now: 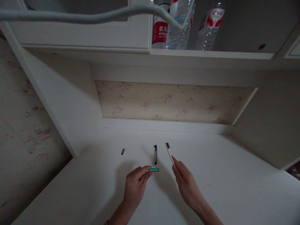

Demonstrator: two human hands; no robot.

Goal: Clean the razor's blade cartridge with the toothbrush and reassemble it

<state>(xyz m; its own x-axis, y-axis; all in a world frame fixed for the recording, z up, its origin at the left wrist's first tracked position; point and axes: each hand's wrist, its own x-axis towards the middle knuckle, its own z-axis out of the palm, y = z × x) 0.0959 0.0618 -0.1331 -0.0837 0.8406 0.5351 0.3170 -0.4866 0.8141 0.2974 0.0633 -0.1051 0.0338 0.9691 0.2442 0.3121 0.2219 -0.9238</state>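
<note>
My left hand (138, 181) is closed, pinching a razor cartridge (154, 169) with a green strip between thumb and fingers, above the white desktop. In my right hand (185, 179), also closed, is a white toothbrush (169, 152), its dark bristles pointing away from me and to the right. Between and beyond the two hands lies a black and silver razor handle (156, 155) on the desktop. A second razor cartridge (123, 151), dark with a green strip, rests farther left, apart from both hands.
The white desktop (222, 181) runs back to a low ledge under floral wallpaper (167, 100). Side panels (63, 103) bound it left and right. Overhead, a cabinet shelf (211, 55) holds plastic bottles (208, 31). A pale cable (89, 18) crosses the top of the view.
</note>
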